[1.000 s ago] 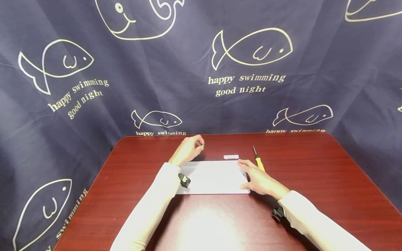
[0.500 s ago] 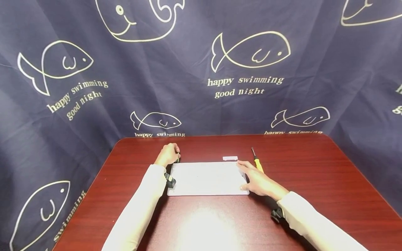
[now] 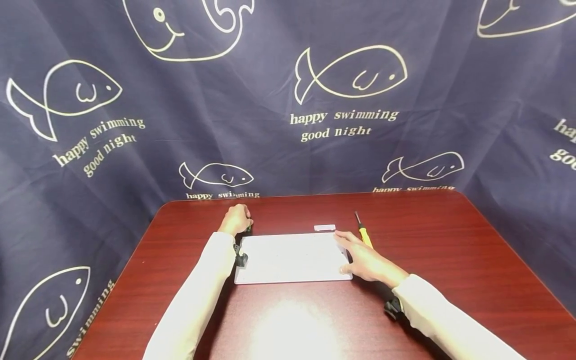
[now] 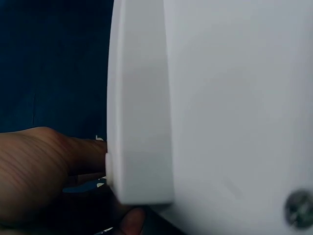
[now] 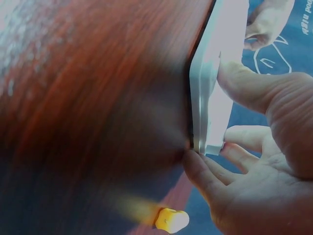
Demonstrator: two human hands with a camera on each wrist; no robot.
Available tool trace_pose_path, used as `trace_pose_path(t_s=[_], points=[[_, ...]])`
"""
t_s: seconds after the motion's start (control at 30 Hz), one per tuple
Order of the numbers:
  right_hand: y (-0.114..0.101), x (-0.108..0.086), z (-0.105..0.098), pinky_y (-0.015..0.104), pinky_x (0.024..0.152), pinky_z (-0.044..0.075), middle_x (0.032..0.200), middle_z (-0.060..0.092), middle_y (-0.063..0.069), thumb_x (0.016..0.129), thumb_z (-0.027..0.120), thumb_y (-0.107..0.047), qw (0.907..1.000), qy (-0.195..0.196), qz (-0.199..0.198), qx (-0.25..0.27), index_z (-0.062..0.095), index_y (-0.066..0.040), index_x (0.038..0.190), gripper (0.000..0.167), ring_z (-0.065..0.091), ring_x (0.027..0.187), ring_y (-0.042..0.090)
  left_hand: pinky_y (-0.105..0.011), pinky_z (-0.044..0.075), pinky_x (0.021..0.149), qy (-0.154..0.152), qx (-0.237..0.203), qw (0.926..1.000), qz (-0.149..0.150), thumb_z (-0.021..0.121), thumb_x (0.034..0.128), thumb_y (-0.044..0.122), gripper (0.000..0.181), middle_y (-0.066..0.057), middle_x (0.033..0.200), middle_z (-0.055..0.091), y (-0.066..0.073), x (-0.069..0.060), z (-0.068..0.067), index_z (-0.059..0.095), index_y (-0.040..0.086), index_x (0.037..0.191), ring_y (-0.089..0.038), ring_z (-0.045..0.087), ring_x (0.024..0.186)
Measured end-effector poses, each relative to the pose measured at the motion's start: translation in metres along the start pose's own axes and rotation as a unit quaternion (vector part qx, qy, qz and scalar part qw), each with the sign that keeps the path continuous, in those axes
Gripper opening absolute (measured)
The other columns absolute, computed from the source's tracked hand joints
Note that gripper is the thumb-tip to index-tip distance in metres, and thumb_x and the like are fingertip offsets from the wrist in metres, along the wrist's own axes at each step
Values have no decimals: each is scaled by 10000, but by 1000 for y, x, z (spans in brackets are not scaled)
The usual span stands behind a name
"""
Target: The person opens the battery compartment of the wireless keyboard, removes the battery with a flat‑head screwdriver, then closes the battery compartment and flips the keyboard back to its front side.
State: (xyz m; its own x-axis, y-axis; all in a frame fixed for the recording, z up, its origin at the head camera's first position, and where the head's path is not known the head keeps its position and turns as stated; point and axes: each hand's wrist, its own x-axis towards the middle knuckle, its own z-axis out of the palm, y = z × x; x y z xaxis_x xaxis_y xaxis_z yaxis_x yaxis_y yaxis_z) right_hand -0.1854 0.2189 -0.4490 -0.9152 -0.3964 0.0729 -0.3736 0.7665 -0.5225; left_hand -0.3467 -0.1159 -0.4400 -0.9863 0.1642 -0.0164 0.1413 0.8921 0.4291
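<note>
Item: one white panel [image 3: 292, 257], rectangular, which I am seeing lying flat on the table [image 3: 432, 250], its long sides running left to right. In the left wrist view it is showing a raised strip along one edge and a round, blurred spot [image 4: 299, 209] near a corner.

Item: one left hand [image 3: 236, 220], which is hovering or resting just beyond the panel's far left corner; I cannot tell which. Its fingers are curling in and pinching a small dark-and-green piece [image 3: 249, 228], mostly hidden by the fingers.

Item: one right hand [image 3: 365, 259], which is holding the panel's right end. Its thumb is lying toward the near side and its fingers are reaching to the far corner, spread moderately; in the right wrist view thumb and fingertips are touching the panel.

Item: one small white strip [image 3: 324, 228], which is lying on the table just beyond the panel's far edge, near the right fingertips.

Item: one screwdriver [image 3: 365, 236], yellow-handled, which is lying to the right of the strip, its dark tip pointing away and its handle partly passing behind the right hand.

Item: two white sleeves [image 3: 198, 295], which are covering the forearms, a black device [image 3: 240, 256] sitting at each wrist.

Item: one dark blue curtain [image 3: 270, 145], which is hanging behind the table, bearing pale fish outlines and lettering.
</note>
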Motion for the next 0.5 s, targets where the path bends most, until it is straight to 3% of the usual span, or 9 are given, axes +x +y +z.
trace_pose_path(t_s=[0.27,0.5], points=[[-2,1,0,470,983,360,1434,344,191,708,816,-64,10000,-17,-3,-13,382,70,1399,827,414,1253,340,-423,474,743,-20,26,9999,-97,726,820,145,145,-84,788,618,-3,-1,-2,601,77,790,-270,608,768],[1,-1,0,474,987,354,1435,349,196,708,818,-76,10000,25,-30,-63,390,75,1392,821,412,1256,346,-391,481,694,-150,-262,9994,-158,670,856,153,148,-57,630,625,-7,-9,-7,564,52,837,-187,637,569]])
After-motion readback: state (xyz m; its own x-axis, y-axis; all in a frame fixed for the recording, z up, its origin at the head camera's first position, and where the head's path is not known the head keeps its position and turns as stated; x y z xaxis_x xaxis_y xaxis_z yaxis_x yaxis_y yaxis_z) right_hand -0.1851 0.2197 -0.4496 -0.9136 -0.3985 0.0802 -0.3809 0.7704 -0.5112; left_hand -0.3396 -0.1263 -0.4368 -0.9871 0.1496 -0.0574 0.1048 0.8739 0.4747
